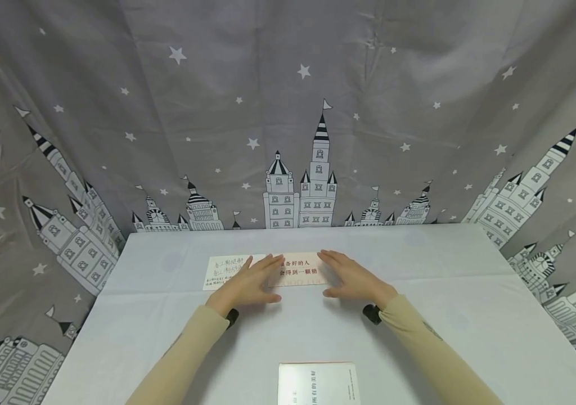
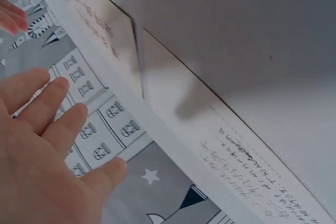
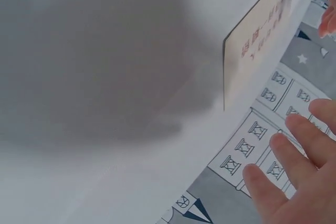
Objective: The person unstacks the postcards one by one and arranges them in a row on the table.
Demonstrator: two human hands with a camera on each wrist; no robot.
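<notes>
White-covered book (image 1: 318, 388), nearest the viewer, lies on the cloth-covered bench (image 1: 470, 320), its far edge reddish and its larger characters turned sideways. Farther back, between the left hand (image 1: 247, 281) and the right hand (image 1: 356, 278), lies a printed card (image 1: 300, 275) with red lettering. Just beside it, to the left, lies a handwritten card (image 1: 222, 275); the left hand hides the join in the view from above. Both hands are empty, fingers extended and loosely spread, thumbs held apart; they hover over the cards' ends without evident contact.

Method, as an onlooker would judge it: the printed card is best approached from both short ends at once. Lower the two hands evenly, meet the edges with the fingertips, and press only lightly, since thin card may bow or skid on cloth. Keep the left fingers clear of the handwritten card, which could be nudged askew.

Count: books, one; cards, two (one printed, one handwritten); lines of red lettering, two; hands, two; beige sleeves (image 1: 435, 354), two; dark wrist devices (image 1: 371, 314), two; grey castle-printed backdrop (image 1: 217, 67), one, its stars left uncounted.
</notes>
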